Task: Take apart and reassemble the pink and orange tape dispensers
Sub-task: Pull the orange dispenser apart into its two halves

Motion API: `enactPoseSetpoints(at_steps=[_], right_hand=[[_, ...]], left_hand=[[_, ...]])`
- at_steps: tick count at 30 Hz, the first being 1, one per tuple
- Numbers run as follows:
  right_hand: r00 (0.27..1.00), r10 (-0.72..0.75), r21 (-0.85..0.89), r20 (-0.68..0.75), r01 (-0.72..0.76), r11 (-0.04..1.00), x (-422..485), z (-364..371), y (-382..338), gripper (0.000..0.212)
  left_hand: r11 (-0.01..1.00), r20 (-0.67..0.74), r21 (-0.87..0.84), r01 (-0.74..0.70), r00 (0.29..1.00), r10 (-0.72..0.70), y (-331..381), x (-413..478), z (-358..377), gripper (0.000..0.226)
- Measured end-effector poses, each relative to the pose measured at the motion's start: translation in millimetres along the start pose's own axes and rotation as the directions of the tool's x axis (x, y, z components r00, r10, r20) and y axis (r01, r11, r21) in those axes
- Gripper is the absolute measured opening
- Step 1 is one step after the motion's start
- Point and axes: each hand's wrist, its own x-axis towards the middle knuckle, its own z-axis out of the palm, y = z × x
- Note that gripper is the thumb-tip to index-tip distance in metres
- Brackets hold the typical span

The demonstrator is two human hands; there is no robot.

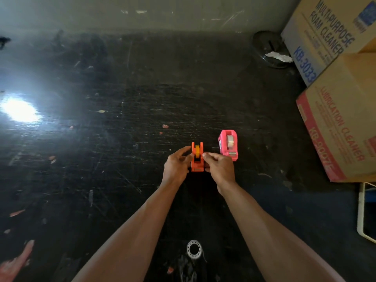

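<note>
The orange tape dispenser [197, 159] stands on the dark scratched table [122, 139] with a yellowish tape roll [197, 151] seated between its side walls. My left hand [176, 165] grips its left side and my right hand [219, 167] holds its right side, fingertips near the roll's hub. The pink tape dispenser [228, 144] stands just to the right, whole, with a whitish tape roll [231, 141] inside it; neither hand touches it.
Stacked cardboard cleaner boxes [341, 98] fill the right side. A dark round lid with white paper [272, 50] lies at the back right. A small white ring [194, 249] lies near the front edge. A white frame [364, 212] sits at lower right. Glare marks the left.
</note>
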Motion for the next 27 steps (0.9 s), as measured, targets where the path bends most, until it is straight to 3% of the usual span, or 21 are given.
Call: enactPoseSetpoints(at_steps=[5,15,27], right_hand=[[0.995,0.007,0.082,0.095,-0.015,0.997,-37,-16,14,0.023],[0.979,-0.066,0.136,0.191,0.04,0.99,-108,-50,58,0.031],[0.953,-0.008,0.316,0.302,-0.092,0.944,-147,-64,72,0.027]], left_hand=[[0.998,0.013,-0.055,0.04,0.999,-0.039,-14,-41,0,0.036],[0.995,0.018,-0.093,0.018,1.0,-0.016,-44,-129,8,0.039],[0.97,-0.008,-0.24,0.033,0.999,-0.036,-53,-176,15,0.038]])
